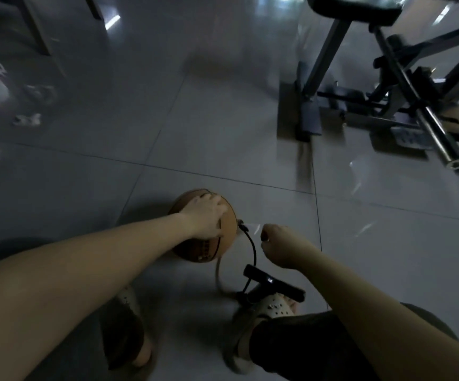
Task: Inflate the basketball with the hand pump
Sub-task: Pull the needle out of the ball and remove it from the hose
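Fingers [217,201] of the left hand [204,217] rest spread on the one basketball [195,253] on the floor [223,119]. One hose [253,247] links it to one pump [273,283]. Right hand [280,247] curled empty, just above. Open floor ahead; metal frame [387,92] well apart.

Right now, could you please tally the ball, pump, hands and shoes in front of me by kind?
Basketball: 1
Hand pump: 1
Hands: 2, left hand and right hand
Shoes: 2, left shoe and right shoe
Total: 6
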`<action>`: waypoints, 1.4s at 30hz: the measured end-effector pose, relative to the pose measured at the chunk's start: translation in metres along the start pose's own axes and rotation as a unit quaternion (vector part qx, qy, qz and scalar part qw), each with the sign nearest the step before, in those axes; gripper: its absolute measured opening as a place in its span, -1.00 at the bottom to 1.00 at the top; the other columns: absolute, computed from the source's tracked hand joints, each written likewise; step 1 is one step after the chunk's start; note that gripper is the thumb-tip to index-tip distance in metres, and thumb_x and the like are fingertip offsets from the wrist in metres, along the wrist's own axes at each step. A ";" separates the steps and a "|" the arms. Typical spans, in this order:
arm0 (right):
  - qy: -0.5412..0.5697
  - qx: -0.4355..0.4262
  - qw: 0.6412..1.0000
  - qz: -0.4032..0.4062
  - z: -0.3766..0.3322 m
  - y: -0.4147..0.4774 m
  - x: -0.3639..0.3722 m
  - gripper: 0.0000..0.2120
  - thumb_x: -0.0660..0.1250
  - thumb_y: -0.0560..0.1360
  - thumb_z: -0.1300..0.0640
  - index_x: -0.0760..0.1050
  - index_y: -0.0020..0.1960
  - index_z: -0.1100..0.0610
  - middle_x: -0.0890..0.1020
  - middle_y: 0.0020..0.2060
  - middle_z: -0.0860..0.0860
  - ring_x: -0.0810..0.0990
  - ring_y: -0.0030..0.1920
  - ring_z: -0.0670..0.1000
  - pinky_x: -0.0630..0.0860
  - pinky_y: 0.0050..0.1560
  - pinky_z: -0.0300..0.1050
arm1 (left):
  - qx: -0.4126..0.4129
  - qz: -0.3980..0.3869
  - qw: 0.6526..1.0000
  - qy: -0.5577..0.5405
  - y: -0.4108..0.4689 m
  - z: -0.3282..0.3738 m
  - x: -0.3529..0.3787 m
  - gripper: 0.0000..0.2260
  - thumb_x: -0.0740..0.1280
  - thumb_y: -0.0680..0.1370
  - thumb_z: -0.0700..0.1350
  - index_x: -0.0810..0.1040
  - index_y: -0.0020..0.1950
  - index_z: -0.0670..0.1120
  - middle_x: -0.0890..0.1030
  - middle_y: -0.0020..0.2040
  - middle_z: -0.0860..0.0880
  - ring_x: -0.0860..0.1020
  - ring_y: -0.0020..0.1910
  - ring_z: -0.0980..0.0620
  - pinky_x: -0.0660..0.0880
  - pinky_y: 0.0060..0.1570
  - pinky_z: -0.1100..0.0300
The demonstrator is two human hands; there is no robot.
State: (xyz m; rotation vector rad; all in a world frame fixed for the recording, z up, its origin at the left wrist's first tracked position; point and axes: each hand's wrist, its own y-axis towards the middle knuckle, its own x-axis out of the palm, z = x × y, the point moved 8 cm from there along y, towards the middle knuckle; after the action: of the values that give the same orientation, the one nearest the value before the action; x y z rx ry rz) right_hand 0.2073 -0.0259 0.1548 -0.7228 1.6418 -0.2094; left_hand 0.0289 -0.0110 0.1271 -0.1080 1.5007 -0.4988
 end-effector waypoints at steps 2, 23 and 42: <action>0.017 -0.004 1.000 -0.005 -0.011 0.018 -0.004 -0.78 0.12 0.61 0.18 0.46 0.19 0.16 0.58 0.04 0.12 0.56 -0.02 0.13 0.58 0.06 0.05 | -0.059 -0.025 0.998 -0.015 0.014 -0.026 0.020 -0.08 0.41 0.44 0.34 0.08 0.64 0.01 0.02 0.64 -0.15 0.02 0.59 -0.24 0.05 0.54 -0.20; 0.048 -0.128 0.978 -0.159 -0.110 0.052 0.120 -0.42 0.29 0.60 0.08 0.18 0.56 0.15 0.38 0.44 0.16 0.41 0.38 0.18 0.40 0.37 0.07 | -0.299 -0.085 0.930 -0.195 -0.110 -0.060 0.126 0.17 0.52 0.35 0.34 -0.18 0.65 0.01 -0.07 0.60 -0.26 0.16 0.50 -0.41 0.31 0.42 -0.21; 0.013 0.011 0.999 -0.038 -0.119 0.052 0.159 -0.53 0.39 0.49 -0.16 0.42 0.19 0.16 0.53 -0.16 0.01 0.50 -0.25 0.02 0.41 -0.34 -0.10 | -0.337 -0.068 0.911 -0.227 -0.135 -0.084 0.146 0.02 0.50 0.38 0.26 -0.02 0.63 -0.02 0.12 0.50 -0.24 0.40 0.34 -0.35 0.50 0.25 -0.12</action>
State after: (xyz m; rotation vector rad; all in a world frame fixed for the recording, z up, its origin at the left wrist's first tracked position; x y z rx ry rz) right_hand 0.0722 -0.1056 0.0220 -0.7695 1.6359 -0.2917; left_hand -0.0873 -0.1677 0.0354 -0.8227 1.1477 -0.0302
